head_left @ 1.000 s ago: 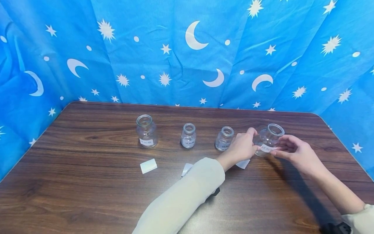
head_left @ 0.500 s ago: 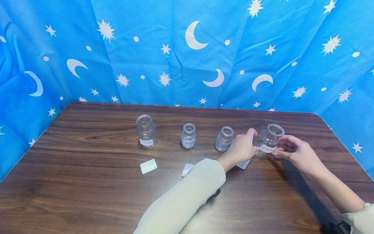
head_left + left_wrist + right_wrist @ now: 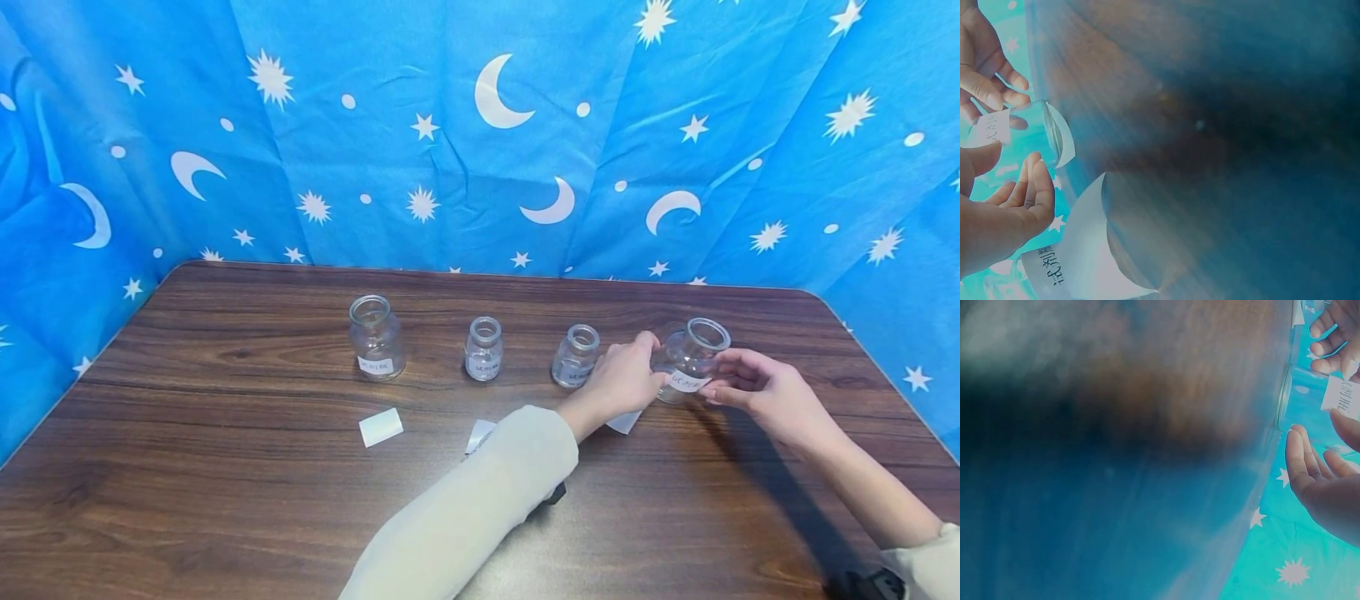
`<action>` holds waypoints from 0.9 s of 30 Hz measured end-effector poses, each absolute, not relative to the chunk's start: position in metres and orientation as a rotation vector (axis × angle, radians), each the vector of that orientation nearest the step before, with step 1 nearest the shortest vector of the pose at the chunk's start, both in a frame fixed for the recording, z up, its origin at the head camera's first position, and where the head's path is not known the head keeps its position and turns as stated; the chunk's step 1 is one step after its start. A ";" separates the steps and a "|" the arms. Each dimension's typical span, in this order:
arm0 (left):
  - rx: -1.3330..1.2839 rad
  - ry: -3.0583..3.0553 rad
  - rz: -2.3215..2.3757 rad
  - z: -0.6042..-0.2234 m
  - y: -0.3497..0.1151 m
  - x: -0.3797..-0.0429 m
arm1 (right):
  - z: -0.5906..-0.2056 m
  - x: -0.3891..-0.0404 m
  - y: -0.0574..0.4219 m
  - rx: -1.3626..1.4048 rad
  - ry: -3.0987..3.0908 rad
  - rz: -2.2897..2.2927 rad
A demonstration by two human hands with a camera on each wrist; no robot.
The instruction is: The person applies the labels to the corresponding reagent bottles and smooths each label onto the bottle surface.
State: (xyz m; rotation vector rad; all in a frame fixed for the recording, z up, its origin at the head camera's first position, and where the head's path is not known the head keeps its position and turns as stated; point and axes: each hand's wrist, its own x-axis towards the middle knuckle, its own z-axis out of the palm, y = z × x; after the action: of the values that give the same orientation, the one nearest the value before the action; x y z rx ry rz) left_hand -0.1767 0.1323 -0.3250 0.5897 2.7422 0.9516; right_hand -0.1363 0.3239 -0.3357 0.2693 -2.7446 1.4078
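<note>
A large clear glass jar (image 3: 693,358) stands upright at the right end of a row, with a white handwritten label (image 3: 684,382) across its front. My left hand (image 3: 618,379) holds the jar's left side, thumb at the label's left end. My right hand (image 3: 768,400) holds the other side, its thumb low by the label's right end and its fingers curved around the glass. The left wrist view shows the jar (image 3: 1035,134) between both hands. In the right wrist view, the label (image 3: 1341,397) lies between the two thumbs.
To the left stand a labelled large jar (image 3: 377,342) and two small labelled jars (image 3: 484,350), (image 3: 574,358), the latter partly behind my left hand. White paper pieces (image 3: 381,427) lie on the wooden table (image 3: 225,500). A blue star-patterned cloth (image 3: 420,167) hangs behind.
My right thumb has shifted slightly along the label's right end, and more of its writing shows. The jar stays in place, and my left hand has barely moved.
</note>
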 end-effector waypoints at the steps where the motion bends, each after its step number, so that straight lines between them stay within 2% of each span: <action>1: 0.587 2.737 0.947 -0.324 0.132 -0.177 | -0.335 -0.136 0.324 0.260 -2.744 1.426; 16: 0.605 2.676 0.799 -0.315 0.123 -0.174 | -0.331 -0.137 0.334 0.315 -2.738 1.537; 27: 0.866 2.557 0.705 -0.312 0.049 -0.151 | -0.327 -0.133 0.338 0.224 -2.883 1.219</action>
State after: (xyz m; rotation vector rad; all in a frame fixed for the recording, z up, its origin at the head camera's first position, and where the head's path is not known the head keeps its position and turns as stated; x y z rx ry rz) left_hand -0.1506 0.0493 -0.3121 0.8657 2.5570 0.7049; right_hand -0.1334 0.3381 -0.3271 0.2244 -2.8829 1.2189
